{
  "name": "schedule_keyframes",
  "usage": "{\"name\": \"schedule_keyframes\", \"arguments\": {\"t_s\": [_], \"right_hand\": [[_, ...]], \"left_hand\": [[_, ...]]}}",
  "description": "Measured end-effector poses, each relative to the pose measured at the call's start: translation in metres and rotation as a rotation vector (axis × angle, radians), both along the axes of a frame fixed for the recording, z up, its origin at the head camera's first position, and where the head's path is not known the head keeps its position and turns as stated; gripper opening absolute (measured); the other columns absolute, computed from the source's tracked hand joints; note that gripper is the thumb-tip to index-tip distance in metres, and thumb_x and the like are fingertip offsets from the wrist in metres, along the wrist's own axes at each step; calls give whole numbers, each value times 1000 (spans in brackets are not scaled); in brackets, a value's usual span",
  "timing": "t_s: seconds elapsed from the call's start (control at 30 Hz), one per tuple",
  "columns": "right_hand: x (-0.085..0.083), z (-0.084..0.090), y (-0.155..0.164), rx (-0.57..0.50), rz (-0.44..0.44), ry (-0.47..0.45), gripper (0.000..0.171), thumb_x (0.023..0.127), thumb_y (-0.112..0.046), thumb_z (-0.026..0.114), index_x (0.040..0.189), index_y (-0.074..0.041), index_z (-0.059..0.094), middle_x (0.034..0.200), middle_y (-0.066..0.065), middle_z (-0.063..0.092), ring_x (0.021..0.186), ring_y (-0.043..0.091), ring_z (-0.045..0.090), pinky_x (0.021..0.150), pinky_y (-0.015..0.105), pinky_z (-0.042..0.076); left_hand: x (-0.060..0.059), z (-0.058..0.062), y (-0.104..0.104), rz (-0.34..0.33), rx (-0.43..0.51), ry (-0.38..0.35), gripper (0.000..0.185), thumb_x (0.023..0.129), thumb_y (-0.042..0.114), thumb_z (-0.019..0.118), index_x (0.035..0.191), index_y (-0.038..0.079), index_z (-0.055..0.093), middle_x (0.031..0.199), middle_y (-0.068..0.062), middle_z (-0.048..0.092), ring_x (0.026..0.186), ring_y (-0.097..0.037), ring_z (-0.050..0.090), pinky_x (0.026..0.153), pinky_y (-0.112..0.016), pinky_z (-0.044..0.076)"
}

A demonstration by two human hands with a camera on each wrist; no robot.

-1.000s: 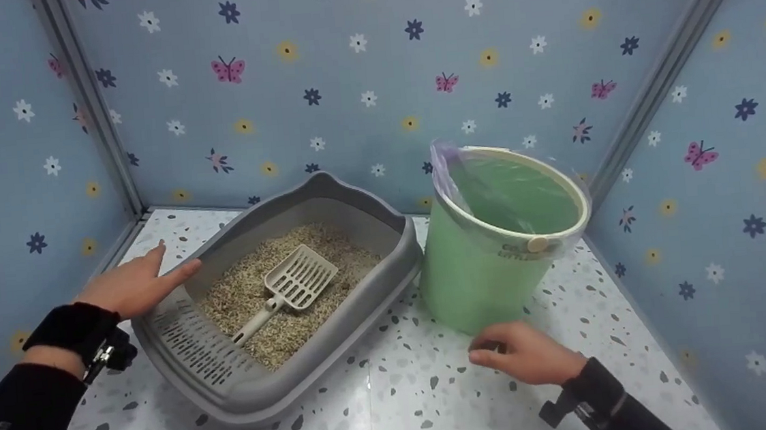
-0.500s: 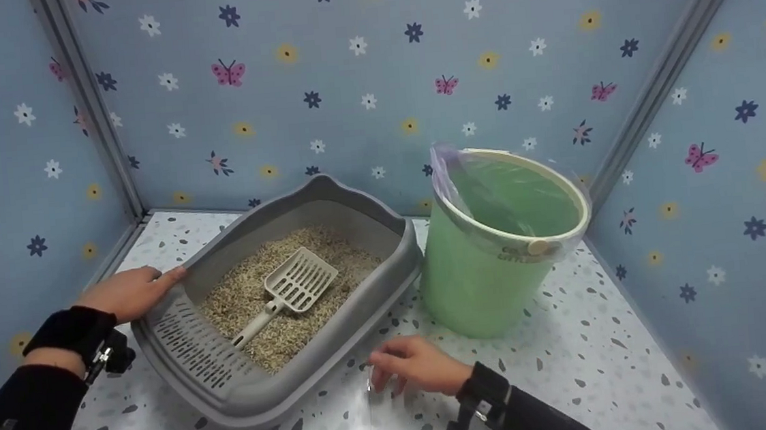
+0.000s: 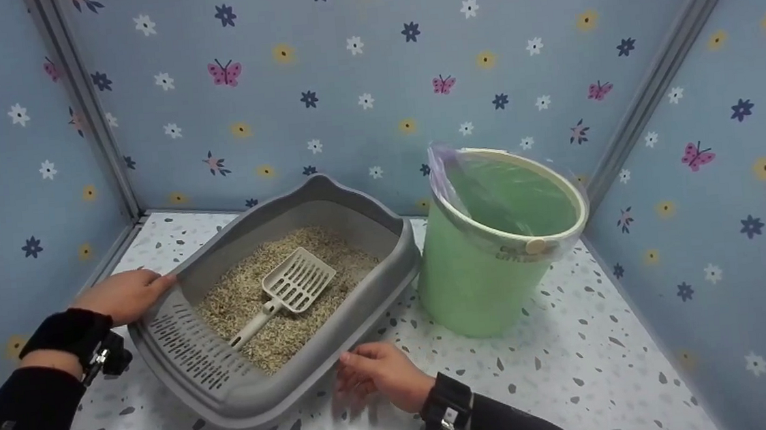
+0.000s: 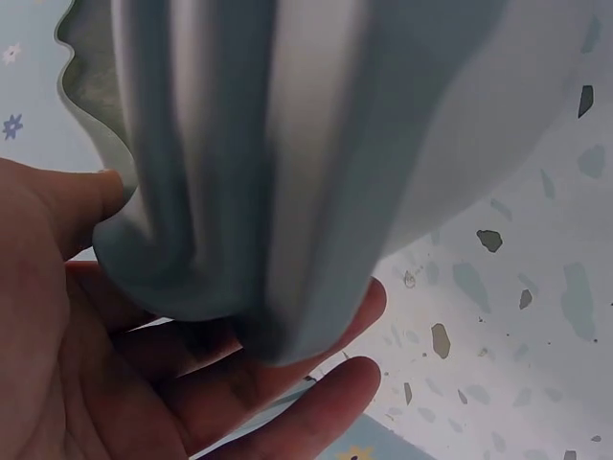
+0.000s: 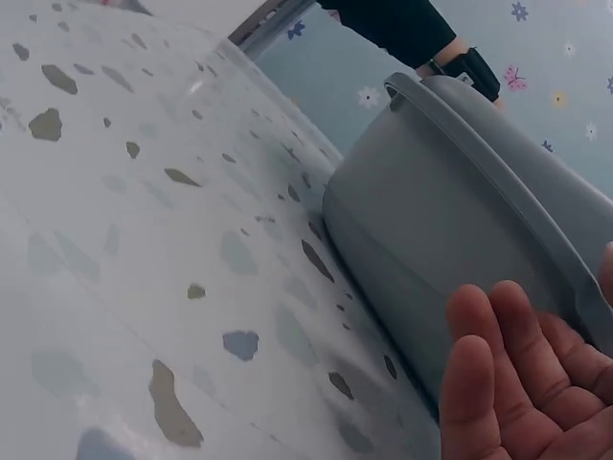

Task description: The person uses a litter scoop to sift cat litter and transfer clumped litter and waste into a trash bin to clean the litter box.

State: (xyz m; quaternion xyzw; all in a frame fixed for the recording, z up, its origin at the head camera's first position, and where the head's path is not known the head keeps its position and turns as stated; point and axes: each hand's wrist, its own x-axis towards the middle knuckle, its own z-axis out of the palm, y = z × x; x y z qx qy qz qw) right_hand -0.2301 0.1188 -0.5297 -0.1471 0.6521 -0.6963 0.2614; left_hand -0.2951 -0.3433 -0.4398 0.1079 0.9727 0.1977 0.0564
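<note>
A grey litter box (image 3: 397, 268) stands on the speckled surface, with sandy litter (image 3: 316, 237) inside. On the litter lies a beige slotted litter scoop (image 3: 299, 280), its handle toward the perforated step. My left hand (image 3: 123, 295) grips the box's left rim; in the left wrist view its thumb (image 4: 96, 196) is on the rim and the fingers reach beneath. My right hand (image 3: 385, 375) is at the box's near right side. In the right wrist view, its loosely bent fingers (image 5: 479, 316) are close to the grey wall under the rim, palm turned up.
A green bin (image 3: 471, 290) lined with a clear lilac bag (image 3: 447, 176) stands right of the box, close to its far right corner. Flowered blue panels (image 3: 358, 73) rise behind and on both sides. The speckled white surface (image 3: 560, 379) extends in front of the bin.
My right hand has moved left from in front of the bin to the litter box's near side. My left hand has come down from above the rim and taken hold of it.
</note>
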Motion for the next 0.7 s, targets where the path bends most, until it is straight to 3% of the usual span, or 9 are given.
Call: {"name": "schedule_keyframes", "arguments": {"t_s": [0.2,0.33,0.43,0.6,0.7], "right_hand": [[5,-4,-11,-63,-108,-58,19,109,-23,72,103,-5,75,90,8,78,74,16,74,66,28,60],[8,-7,-13,-75,-138,-58,17,109,-22,71,100,-8,74,88,6,78,72,15,73,66,27,58],[7,-7,-12,-82,-141,-52,17,109,-22,72,99,-8,73,86,6,77,71,14,72,66,26,58],[1,-6,-1,-80,-134,-46,16,109,-21,70,98,-10,72,85,4,75,70,13,70,66,25,57],[-3,-6,9,-79,-134,-46,16,109,-21,69,98,-11,71,84,2,73,70,12,69,66,25,57]], "left_hand": [[2,1,1,12,-29,9,68,122,40,36,132,-21,63,122,-38,70,113,-59,67,97,-72,52],[2,1,1,35,-37,-3,73,122,46,36,141,-21,58,136,-44,62,125,-67,58,102,-76,49],[3,2,1,43,-36,-14,76,121,48,37,141,-22,57,135,-44,62,122,-66,59,98,-74,51],[8,4,4,41,-33,-7,72,119,48,44,132,-19,64,118,-35,70,99,-49,69,82,-58,56],[12,6,8,32,-26,-19,66,118,48,47,123,-14,69,103,-22,72,84,-32,64,71,-45,49]]}}
